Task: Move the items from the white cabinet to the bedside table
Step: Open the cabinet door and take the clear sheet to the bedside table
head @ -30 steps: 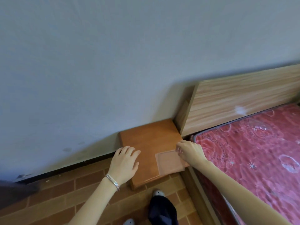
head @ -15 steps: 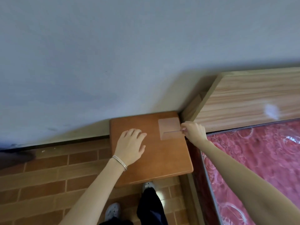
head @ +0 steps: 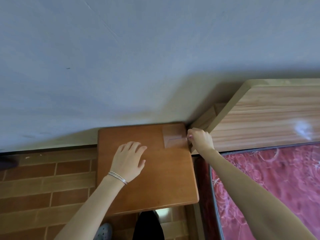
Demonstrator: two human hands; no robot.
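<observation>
Your left hand [head: 129,161] lies flat, palm down and fingers spread, on the bedside table [head: 155,184]. Your right hand [head: 200,140] pinches the right edge of a thin translucent sheet [head: 174,135]. The sheet sits flat in the table's far right corner, against the grey wall [head: 138,58] and just beside the wooden headboard [head: 268,116]. Red mattress [head: 277,179] at right.

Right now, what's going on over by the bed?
A person is placing a thin translucent square sheet on the far right corner of the orange-brown wooden bedside table, beside the light wooden headboard. The right hand pinches the sheet's edge; the left hand rests flat on the tabletop, holding nothing.
</observation>
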